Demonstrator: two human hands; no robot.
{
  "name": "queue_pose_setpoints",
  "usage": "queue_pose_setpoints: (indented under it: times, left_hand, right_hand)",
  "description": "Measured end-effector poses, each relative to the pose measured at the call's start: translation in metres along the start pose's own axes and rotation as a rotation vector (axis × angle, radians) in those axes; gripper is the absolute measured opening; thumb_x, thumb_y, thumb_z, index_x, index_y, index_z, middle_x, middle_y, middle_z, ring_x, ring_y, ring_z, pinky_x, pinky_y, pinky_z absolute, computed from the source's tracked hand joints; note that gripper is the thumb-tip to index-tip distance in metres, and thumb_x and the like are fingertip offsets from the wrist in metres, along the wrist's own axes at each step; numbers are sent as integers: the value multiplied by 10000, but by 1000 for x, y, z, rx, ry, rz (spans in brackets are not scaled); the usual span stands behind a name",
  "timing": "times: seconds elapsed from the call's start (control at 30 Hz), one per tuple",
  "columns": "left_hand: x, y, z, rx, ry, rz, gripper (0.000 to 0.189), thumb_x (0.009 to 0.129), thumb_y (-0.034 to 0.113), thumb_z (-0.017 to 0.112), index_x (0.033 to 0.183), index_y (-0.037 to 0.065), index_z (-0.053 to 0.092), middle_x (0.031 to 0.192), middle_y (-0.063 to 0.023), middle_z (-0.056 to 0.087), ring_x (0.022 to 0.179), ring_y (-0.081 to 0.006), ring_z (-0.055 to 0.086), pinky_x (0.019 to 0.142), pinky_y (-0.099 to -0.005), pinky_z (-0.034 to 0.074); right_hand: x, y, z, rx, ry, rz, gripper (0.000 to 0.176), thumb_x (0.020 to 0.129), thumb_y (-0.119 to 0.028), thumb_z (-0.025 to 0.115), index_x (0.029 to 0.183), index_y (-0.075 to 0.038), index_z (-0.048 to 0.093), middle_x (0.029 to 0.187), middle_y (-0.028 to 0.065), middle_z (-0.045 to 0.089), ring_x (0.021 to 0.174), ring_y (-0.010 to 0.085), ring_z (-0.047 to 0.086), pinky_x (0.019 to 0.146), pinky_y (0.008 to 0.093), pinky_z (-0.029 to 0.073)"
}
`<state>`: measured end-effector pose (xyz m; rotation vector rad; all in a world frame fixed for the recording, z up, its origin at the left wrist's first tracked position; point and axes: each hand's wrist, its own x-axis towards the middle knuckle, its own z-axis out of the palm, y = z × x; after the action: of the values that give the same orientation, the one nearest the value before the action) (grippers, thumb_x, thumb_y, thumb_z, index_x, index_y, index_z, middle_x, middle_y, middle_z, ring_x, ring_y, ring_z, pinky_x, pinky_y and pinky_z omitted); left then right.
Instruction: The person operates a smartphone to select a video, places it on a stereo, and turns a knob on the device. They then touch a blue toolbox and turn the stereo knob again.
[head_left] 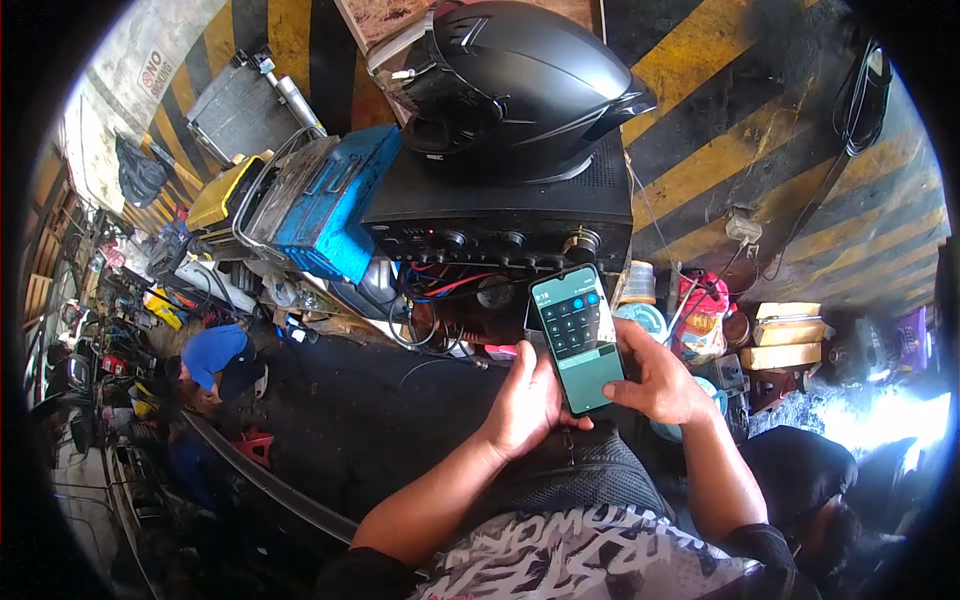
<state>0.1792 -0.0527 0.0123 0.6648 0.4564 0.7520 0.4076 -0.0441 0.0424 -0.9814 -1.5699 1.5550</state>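
Observation:
A smartphone (583, 375) with its screen lit, showing a panel of round icons, is held upright at the centre, in front of my body. My left hand (530, 400) supports it from the left and below, with the thumb along the left edge. On the other side my right hand (655, 375) grips the right edge, its thumb over the lower part of the screen. Just beyond the phone stands a black amplifier (490, 215) with knobs and a small red light. A black helmet (530, 90) rests on top of the amplifier.
Left of the amplifier are a blue metal box (345, 205) and loose cables. A person in a blue shirt (213, 355) crouches at the left. At the right are stacked boxes (785, 337) and a red bag (703, 315). A striped wall stands behind.

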Motion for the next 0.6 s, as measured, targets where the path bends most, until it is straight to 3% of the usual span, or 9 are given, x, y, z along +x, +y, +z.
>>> queue_pose_setpoints:
  times: [0.1,0.17,0.3,0.33,0.47,0.6]
  left_hand:
    - [0,-1,1,8,1,1,944,949,839,246,1590,146,276,1519,-110,463,1312,-248,534,886,-448,576]
    - [1,-3,1,16,22,2,933,950,831,268,1582,146,283,1519,-139,463,1307,-302,553,892,-515,577]
    - [1,-4,3,23,3,-5,936,952,830,265,1590,146,270,1523,-138,458,1306,-310,554,891,-512,574]
    - [0,-3,3,24,0,-4,937,952,830,265,1592,145,266,1523,-138,458,1306,-312,554,891,-512,574]
    - [-1,-2,4,24,-5,-3,952,958,830,240,1603,129,250,1513,-94,479,1298,-227,554,878,-426,576]
    - [-2,-4,1,2,16,7,964,954,824,281,1603,113,228,1529,-158,450,1317,-326,550,891,-516,576]
  right_hand:
    - [0,-2,4,-193,99,-31,776,789,-32,756,1489,12,423,1303,139,619,1221,229,578,1086,362,418]
    - [4,-4,1,-210,149,-4,625,845,-65,738,1418,18,500,1218,111,652,1129,205,607,1021,348,455]
    - [18,3,-3,42,304,16,375,987,-156,646,1290,61,603,1060,90,719,1007,181,662,942,343,509]
    - [18,4,-2,68,317,-19,326,1057,-228,571,1254,22,643,1051,39,693,939,107,601,875,289,480]
    - [15,0,-6,138,279,6,395,1058,-295,586,1291,20,633,1060,43,698,949,113,610,875,295,485]
    - [14,7,-6,131,269,18,438,1062,-274,561,1341,63,583,1092,85,704,964,138,636,890,307,504]
